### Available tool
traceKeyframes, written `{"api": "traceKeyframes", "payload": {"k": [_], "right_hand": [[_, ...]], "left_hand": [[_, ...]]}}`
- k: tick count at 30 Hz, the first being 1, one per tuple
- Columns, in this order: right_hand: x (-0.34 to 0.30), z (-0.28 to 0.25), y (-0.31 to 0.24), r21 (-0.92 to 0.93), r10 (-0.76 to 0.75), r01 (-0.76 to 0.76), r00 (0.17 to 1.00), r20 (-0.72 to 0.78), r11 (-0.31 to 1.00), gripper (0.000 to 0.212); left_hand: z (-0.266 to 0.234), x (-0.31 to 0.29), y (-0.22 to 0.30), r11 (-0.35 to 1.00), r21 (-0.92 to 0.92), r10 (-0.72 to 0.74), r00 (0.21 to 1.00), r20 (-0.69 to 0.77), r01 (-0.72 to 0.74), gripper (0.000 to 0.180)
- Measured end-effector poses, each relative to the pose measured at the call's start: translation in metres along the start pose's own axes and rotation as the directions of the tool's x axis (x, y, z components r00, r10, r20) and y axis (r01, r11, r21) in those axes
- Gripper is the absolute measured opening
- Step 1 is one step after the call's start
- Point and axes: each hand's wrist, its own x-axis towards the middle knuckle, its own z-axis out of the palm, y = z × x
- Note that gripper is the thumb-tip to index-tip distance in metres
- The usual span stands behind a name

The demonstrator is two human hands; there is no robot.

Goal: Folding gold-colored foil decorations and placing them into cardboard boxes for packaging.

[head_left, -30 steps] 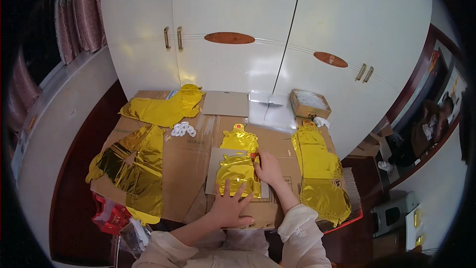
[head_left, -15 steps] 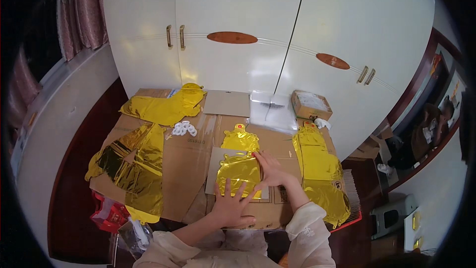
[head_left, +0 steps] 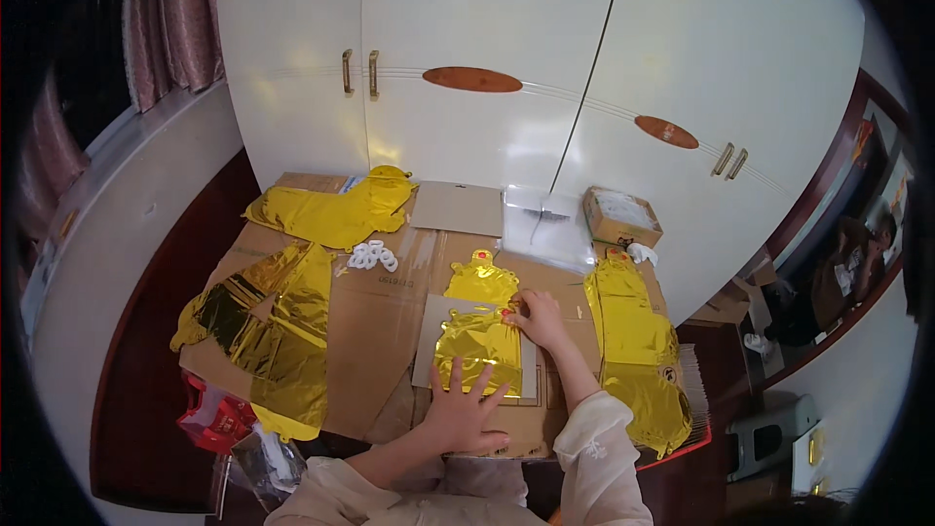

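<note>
Two bare hands work at a folded gold foil sheet (head_left: 475,339) in the middle of the frame, just below centre. The left hand (head_left: 466,416) lies palm down with its fingers spread wide, the fingertips resting on the foil's lower part, and it grips nothing. The right hand (head_left: 539,319) is at the foil's right edge, its fingers bent and drawn toward the thumb beside a small red spot; whether it pinches the foil there cannot be told. The foil lies partly over a grey card (head_left: 428,343), its narrower top reaching past the card's upper edge onto brown cardboard (head_left: 375,341) that covers the work surface. At the left of the frame a large creased gold foil (head_left: 297,331) is spread out, with another gold foil (head_left: 326,217) above it at the upper left and a cluster of white rings (head_left: 373,255) between that and the centre. A further gold foil (head_left: 631,341) lies at the right. Along the back of the surface are a second grey card (head_left: 458,208), clear plastic sleeves (head_left: 545,239) and a small open box (head_left: 623,217), in front of white cabinet doors (head_left: 487,0).
</note>
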Motion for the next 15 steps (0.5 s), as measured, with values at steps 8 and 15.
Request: {"api": "traceKeyframes", "payload": {"k": [8,15], "right_hand": [[-0.013,-0.001,-0.074,0.054,-0.511,0.515,0.856,-0.074,0.855,0.028],[-0.014,0.029,-0.077,0.192,-0.588,0.560,0.721,0.365,0.806,0.046]], "left_hand": [[0.010,-0.001,-0.002,0.999,-0.033,0.024,0.994,-0.108,-0.027,0.092],[0.013,-0.003,-0.003,0.996,-0.084,0.015,0.986,-0.164,-0.029,0.090]]}}
